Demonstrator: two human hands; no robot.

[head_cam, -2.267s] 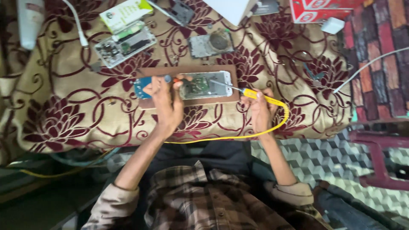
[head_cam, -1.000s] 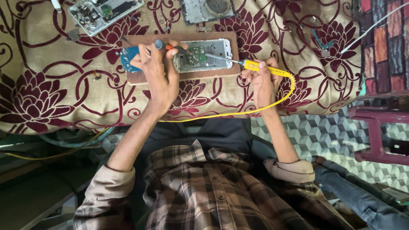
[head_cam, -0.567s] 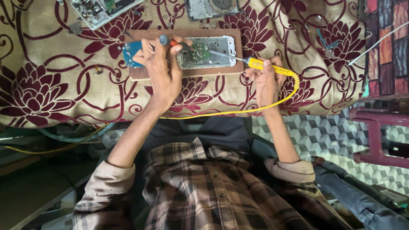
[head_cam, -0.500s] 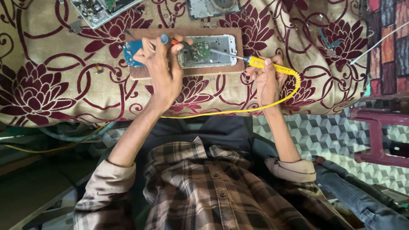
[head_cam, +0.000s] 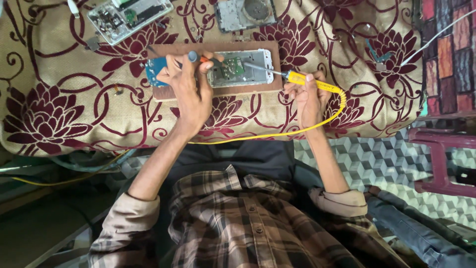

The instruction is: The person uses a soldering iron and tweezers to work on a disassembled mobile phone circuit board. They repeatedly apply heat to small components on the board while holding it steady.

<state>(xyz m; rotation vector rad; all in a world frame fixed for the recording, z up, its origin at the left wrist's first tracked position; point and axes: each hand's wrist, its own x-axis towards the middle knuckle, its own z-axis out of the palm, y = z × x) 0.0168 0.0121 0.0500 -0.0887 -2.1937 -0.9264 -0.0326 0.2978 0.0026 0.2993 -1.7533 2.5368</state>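
While the work sits mid-way, each part reads as follows:

Surface: a floral cloth [head_cam: 64, 114] in cream and maroon covers it, with everything laid out on top.

Board: a brown wooden board [head_cam: 248, 89] lies on the cloth straight ahead of the person and carries the piece being worked on.

Opened device: a white-framed phone body [head_cam: 240, 69] lies flat on the board, back off, green circuit part exposed at its middle.

Spare parts: another opened device [head_cam: 130, 16] and a frame with a round part [head_cam: 246, 12] lie farther back on the cloth, apart from the board.

Right hand: the right hand [head_cam: 310, 97] has its fingers clenched round the yellow soldering iron [head_cam: 302, 79], whose metal tip reaches to the phone body's right part; its yellow cord [head_cam: 277, 134] loops back toward the person.

Left hand: the left hand [head_cam: 191, 94] has its fingers grasping a thin orange-handled tool [head_cam: 201, 58] over the circuit part, beside a small blue part [head_cam: 154, 69].

Progress: judging by this, the opening up is done; the joint work looks under way, and closing the case is left.
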